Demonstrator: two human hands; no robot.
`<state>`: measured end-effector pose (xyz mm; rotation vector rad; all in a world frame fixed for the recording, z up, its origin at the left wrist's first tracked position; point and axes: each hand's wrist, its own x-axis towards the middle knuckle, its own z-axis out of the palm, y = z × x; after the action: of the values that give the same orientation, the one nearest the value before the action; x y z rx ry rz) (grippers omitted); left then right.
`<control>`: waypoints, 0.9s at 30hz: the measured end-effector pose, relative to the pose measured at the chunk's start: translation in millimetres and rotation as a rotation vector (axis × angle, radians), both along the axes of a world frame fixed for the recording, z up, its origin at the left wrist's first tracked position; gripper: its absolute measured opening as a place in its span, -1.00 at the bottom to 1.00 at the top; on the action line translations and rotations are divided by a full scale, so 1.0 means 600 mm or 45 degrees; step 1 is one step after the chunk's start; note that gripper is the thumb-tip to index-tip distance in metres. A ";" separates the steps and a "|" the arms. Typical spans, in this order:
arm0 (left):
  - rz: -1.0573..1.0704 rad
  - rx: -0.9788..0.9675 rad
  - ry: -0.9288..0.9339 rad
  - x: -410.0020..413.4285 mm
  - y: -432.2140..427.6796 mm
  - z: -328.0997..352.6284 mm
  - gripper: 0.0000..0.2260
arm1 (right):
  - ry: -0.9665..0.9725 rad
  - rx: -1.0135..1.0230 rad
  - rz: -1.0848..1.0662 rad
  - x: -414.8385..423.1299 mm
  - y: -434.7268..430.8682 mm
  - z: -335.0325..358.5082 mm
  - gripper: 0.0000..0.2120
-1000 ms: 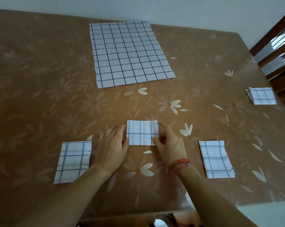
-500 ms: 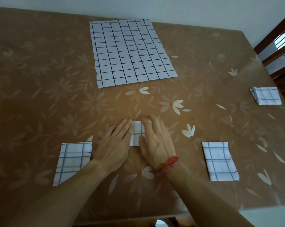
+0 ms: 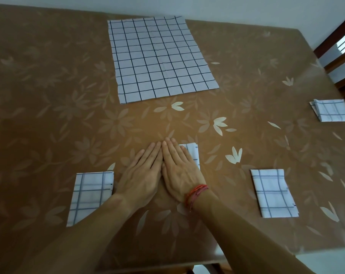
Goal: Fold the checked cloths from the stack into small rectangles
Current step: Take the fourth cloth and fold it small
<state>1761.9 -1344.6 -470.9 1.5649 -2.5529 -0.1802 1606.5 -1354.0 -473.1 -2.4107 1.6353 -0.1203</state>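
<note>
Near the front edge of the table point(image 3: 48, 95), both hands are pressing flat, side by side.

The left hand point(image 3: 142, 175) and right hand point(image 3: 179, 171) are lying with fingers straight, index fingers touching. A second ago they were pinching the side edges of the folded checked cloth point(image 3: 193, 153); now the right hand is covering it, with only a strip showing. The unfolded stack point(image 3: 159, 58) is lying further back, unmoved, and the left rectangle point(image 3: 90, 192), right rectangle point(image 3: 272, 192) and far-right rectangle point(image 3: 332, 112) are sitting as before.

Bare forearms, red thread bracelet point(image 3: 196, 191) on right wrist
</note>
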 end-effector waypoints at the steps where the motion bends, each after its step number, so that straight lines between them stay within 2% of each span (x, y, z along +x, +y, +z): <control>1: 0.000 -0.008 -0.005 0.000 0.001 0.000 -0.53 | 0.029 -0.006 -0.001 -0.002 -0.001 0.000 -0.43; 9: 0.006 -0.001 -0.028 0.001 0.001 0.008 -0.53 | 0.129 0.039 0.020 -0.088 0.006 0.014 -0.41; 16: 0.027 0.062 -0.021 -0.004 0.000 0.016 -0.53 | 0.154 0.084 0.002 -0.086 0.005 0.023 -0.38; 22: 0.071 0.219 0.166 -0.010 -0.016 0.042 -0.53 | 0.116 0.121 -0.019 -0.079 0.003 0.036 -0.34; 27: 0.113 0.300 0.273 -0.014 -0.036 0.067 -0.45 | 0.010 0.171 -0.043 -0.074 -0.004 0.054 -0.35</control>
<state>1753.6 -1366.1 -431.0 1.6314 -2.3614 -0.6232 1561.9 -1356.7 -440.4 -2.2870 1.6330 -0.0066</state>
